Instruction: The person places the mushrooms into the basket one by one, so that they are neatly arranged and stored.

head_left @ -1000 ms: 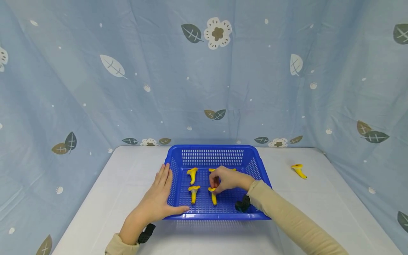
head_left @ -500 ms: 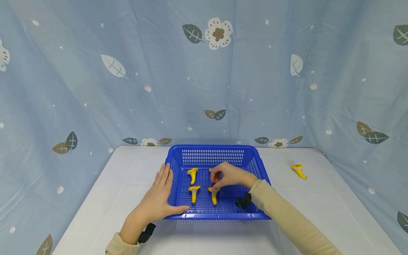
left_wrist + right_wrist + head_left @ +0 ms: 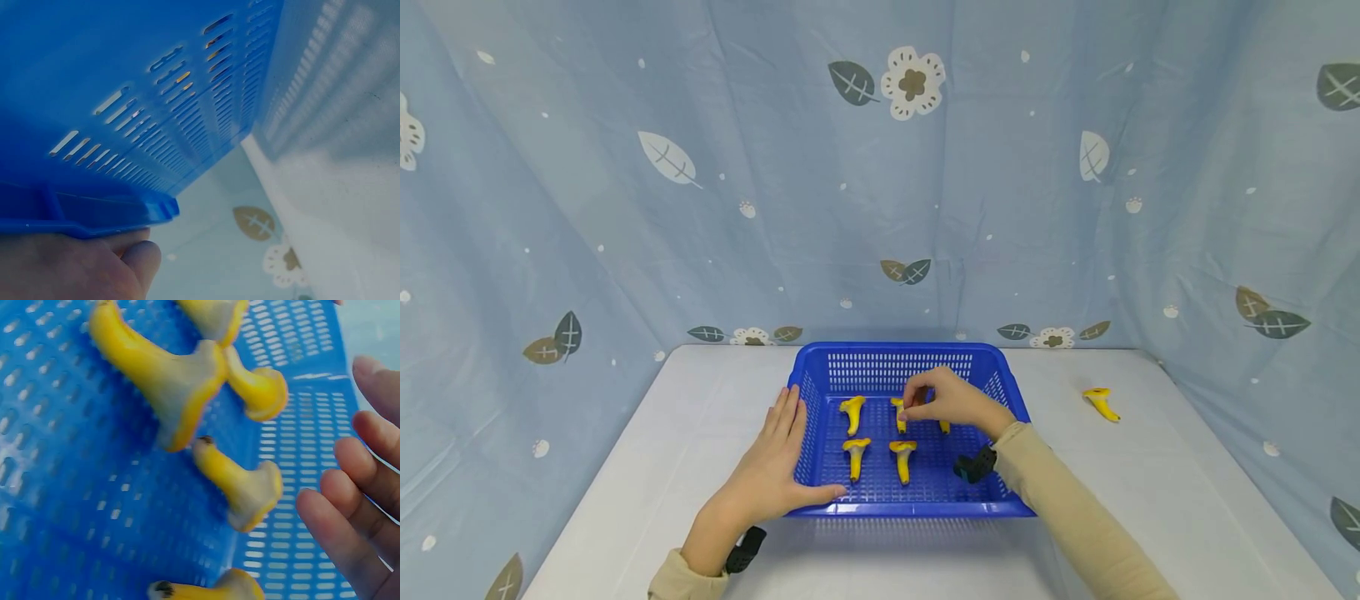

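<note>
Two hands (image 3: 775, 467) at blue basket (image 3: 895, 367)

Left hand (image 3: 772, 475) rests flat on the blue basket (image 3: 895, 360) — right hand (image 3: 951, 400) hovers over yellow mushrooms (image 3: 877, 433) inside.

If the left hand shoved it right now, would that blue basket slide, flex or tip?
The blue basket probably slides easily: it looks like thin perforated plastic on a smooth white table, holding only small yellow mushrooms. Its slotted walls may flex a little under the left hand pressing its side. Tipping seems unlikely, since it is wide and shallow.
</note>
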Motion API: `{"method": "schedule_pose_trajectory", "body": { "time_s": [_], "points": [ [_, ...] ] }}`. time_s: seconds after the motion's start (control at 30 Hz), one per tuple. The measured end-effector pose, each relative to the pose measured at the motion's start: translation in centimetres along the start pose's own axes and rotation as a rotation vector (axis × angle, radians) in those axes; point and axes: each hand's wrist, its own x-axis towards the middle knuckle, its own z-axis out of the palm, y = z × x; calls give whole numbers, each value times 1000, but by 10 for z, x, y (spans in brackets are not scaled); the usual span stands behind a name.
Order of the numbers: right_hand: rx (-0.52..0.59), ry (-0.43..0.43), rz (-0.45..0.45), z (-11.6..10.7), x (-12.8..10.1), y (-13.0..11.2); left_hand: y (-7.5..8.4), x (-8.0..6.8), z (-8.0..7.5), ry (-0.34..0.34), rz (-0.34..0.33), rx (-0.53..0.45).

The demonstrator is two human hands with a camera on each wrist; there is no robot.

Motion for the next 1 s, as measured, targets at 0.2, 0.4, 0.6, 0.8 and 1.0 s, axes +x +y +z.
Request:
{"method": "schedule_pose_trajectory", "body": {
  "time_s": [0.2, 0.4, 0.6, 0.8, 1.0],
  "points": [
    [28, 159, -9, -10, -6, -1, 0, -1, 0, -2, 4, -2],
    [148, 383, 1, -27, -15, -1, -1, 0, -1, -3, 13, -4],
    [335, 539, 7, -49, -26, -9, 0, 0, 0, -2, 16, -6],
    [380, 660, 12, -73, -49, -7, 1, 0, -1, -4, 13, -7],
    [545, 834, -58, -92, -85, 13, 0, 0, -2, 0, 13, -13]
  ]
}}
